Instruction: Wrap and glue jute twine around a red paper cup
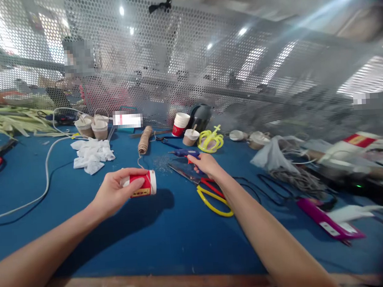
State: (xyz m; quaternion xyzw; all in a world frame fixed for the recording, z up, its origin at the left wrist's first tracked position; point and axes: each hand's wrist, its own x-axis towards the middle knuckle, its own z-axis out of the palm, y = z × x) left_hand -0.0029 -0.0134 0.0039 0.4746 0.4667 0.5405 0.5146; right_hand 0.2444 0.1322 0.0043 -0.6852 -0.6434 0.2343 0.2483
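Observation:
My left hand (118,188) is closed around a red and white paper cup (144,189), tipped on its side above the blue table. Thin twine runs from the cup toward a roll of brown twine (145,139) lying behind it. My right hand (205,163) grips a blue glue gun (184,153) with an orange trigger, its nozzle pointing left. Just below that hand lies a pair of scissors (215,199) with red and yellow handles, its blades toward the left. My right forearm partly covers the handles.
White crumpled cloth (92,155) lies left of the twine, near a white cable (48,179). Along the back stand twine-wrapped cups (100,127), a stack of paper cups (180,124) and a yellow crown-shaped piece (210,140). A purple power strip (327,222) lies right, before a perforated metal screen (187,71).

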